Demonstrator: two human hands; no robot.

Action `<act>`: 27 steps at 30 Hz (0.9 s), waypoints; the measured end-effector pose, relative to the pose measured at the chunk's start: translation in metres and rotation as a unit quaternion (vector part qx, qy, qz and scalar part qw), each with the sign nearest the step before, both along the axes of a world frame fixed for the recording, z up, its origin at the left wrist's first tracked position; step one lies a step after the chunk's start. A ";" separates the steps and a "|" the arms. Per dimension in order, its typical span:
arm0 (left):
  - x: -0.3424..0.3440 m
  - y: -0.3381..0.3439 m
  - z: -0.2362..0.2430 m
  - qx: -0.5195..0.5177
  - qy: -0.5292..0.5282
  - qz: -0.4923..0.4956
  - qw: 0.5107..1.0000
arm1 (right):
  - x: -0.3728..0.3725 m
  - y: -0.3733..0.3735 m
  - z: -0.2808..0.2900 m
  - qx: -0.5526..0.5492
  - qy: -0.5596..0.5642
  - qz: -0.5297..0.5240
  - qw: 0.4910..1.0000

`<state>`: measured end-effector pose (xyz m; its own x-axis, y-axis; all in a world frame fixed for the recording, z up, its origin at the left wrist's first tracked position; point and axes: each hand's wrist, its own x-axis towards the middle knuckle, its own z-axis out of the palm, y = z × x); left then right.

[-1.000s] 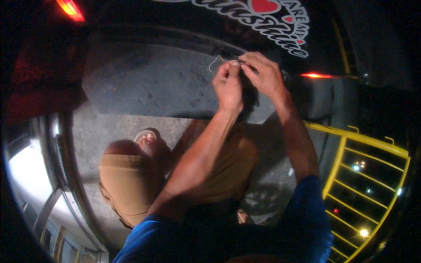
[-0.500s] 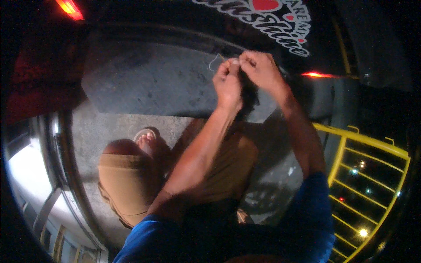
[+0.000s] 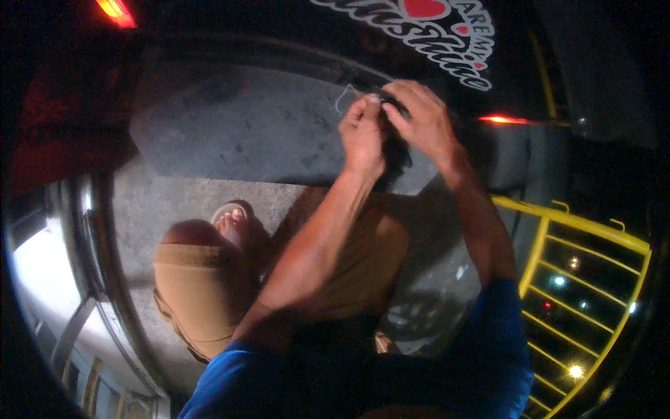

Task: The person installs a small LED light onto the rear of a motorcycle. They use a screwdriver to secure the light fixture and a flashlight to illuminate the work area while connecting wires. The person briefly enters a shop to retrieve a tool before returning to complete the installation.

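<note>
While both hands meet high in the head view, the left hand pinches a thin pale wire between thumb and fingertips, closed on it. Wire: light-coloured, bent into a small loop that juts up and to the left of the left hand's fingers, lying over the grey concrete floor. Right hand: curled, fingers bent down, fingertips touching those of the left hand at the same spot; it appears to grip the wire's other end or a small dark piece there, but what exactly it holds cannot be told in the dim light. Below the two hands a dark mass, too shadowed to identify.

Forearms: bare, rising from the lower edge; blue sleeves at the upper arms. Legs: tan shorts over bent knees, left knee well forward. Foot: one bare foot in a pale sandal planted on the concrete, just beyond the left knee.

Surroundings: a yellow metal railing at right, with small points of light behind it. A black surface bearing white lettering and a red heart at top, just beyond the hands. An orange-red light at upper left; a second red streak of light to the right of the right hand. A curved metal rail at left.
</note>
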<state>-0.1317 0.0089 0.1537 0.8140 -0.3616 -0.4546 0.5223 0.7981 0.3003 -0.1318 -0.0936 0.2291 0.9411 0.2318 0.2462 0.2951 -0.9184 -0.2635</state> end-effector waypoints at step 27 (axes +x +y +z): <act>-0.001 0.004 0.003 -0.013 0.033 -0.015 0.999 | -0.003 -0.004 -0.003 -0.072 -0.063 0.049 0.994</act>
<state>-0.1330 0.0129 0.1562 0.7720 -0.3966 -0.4967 0.5631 0.7892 0.2450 -0.1345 -0.0973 0.2265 0.8761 0.3627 0.3176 0.4075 -0.9092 -0.0859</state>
